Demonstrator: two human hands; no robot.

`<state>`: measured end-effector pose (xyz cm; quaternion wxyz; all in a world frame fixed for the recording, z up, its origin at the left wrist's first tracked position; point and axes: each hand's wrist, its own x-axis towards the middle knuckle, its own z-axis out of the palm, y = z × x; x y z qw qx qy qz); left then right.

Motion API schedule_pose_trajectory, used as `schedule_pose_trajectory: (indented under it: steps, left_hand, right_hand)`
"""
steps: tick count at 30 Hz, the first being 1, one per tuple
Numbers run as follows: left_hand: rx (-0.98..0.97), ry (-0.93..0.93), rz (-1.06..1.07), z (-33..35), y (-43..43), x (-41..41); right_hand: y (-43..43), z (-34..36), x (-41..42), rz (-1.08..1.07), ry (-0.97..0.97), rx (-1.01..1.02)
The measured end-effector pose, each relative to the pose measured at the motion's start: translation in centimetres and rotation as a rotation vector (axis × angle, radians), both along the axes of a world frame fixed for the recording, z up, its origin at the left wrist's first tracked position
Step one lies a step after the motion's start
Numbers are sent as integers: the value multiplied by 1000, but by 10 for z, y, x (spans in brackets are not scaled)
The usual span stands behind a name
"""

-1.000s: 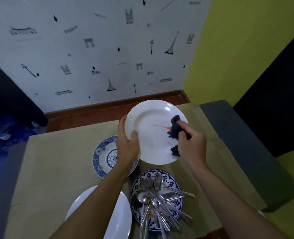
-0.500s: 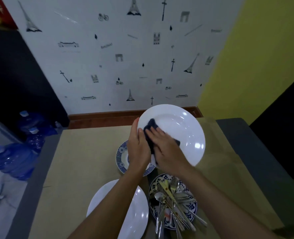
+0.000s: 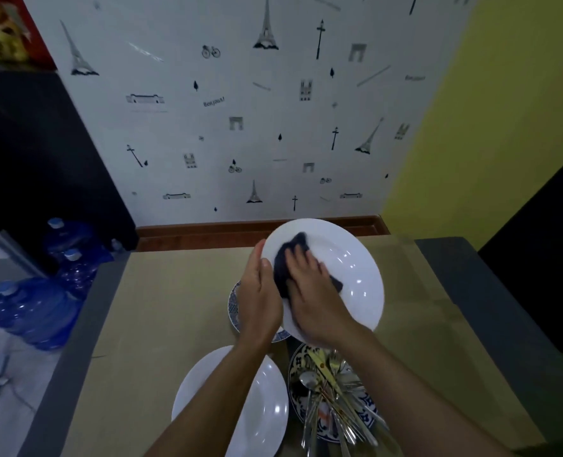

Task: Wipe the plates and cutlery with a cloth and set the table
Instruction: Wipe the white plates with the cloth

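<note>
My left hand [image 3: 261,298] grips the left rim of a white plate [image 3: 349,265], held tilted above the table. My right hand [image 3: 313,291] presses a dark cloth [image 3: 288,258] flat against the plate's left half. Under the held plate lies a blue-patterned plate [image 3: 234,308], mostly hidden. A second white plate [image 3: 263,413] rests near the table's front edge, crossed by my left forearm. To its right a blue-patterned plate [image 3: 369,417] holds a heap of spoons and forks [image 3: 332,397].
The table [image 3: 174,308] has a tan cover and a grey edge. Several blue water bottles [image 3: 36,311] stand on the floor at the left beside a dark cabinet [image 3: 42,166]. A grey bench [image 3: 491,308] runs along the table's right side.
The cloth hand slid from the plate's right side across to its left half. The view tilted up and shifted, showing more wall and the bottles.
</note>
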<state>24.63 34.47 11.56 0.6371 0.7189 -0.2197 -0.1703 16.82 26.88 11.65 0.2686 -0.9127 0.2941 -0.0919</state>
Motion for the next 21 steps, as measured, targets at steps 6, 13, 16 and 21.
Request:
schedule_pose_trajectory:
  steps: [6, 13, 16, 21]
  left_hand:
    - [-39, 4, 2, 6, -3, 1]
    - [-56, 14, 121, 9, 0, 6]
    - [-38, 8, 176, 9, -2, 18]
    - [-34, -52, 65, 7, -4, 13]
  right_hand:
    - [-1, 14, 1, 143, -87, 31]
    - [-29, 23, -11, -270, 278, -166]
    - [-1, 22, -23, -130, 233, -119]
    - [-4, 5, -10, -42, -15, 9]
